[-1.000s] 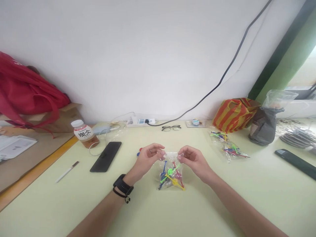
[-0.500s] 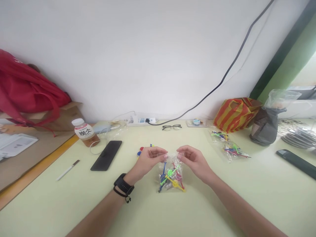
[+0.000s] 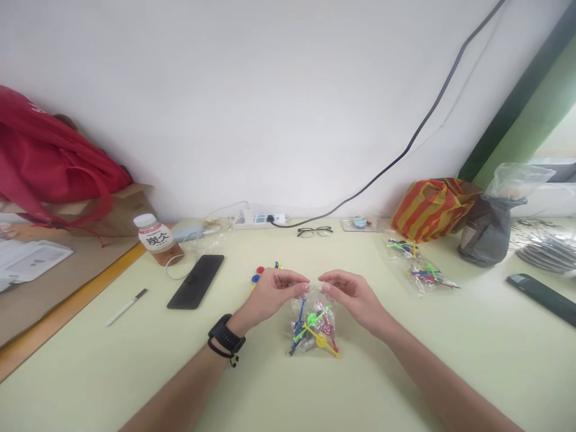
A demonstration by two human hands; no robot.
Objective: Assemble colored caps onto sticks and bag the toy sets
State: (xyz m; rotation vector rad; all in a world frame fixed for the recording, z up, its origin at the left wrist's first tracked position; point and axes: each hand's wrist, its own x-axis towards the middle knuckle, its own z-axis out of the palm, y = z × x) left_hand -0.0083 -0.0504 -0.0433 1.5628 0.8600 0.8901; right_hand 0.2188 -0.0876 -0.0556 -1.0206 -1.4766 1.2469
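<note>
A clear plastic bag (image 3: pixel 314 330) of small coloured plastic pieces, blue, green, yellow and pink, lies in front of me on the pale green table (image 3: pixel 360 396). My left hand (image 3: pixel 278 294), with a black watch (image 3: pixel 226 333) on its wrist, pinches the bag's upper left corner between thumb and fingers. Across from it, my right hand (image 3: pixel 350 294) pinches the upper right corner. Just behind my left hand are a few loose red and blue round pieces (image 3: pixel 257 275), partly hidden by the hand.
To the left lie a black phone (image 3: pixel 195 282), a pen (image 3: pixel 126 307) and a drink bottle (image 3: pixel 158 240). Glasses (image 3: pixel 315 231) and a power strip (image 3: pixel 258 221) are by the wall. More filled bags (image 3: pixel 429 276), a striped bag (image 3: pixel 434 207) and a dark case (image 3: pixel 542 297) stand right.
The bag sits slightly lower in view, its top edge nearer my fingertips. My hands have drawn a little closer together and keep their pinch.
</note>
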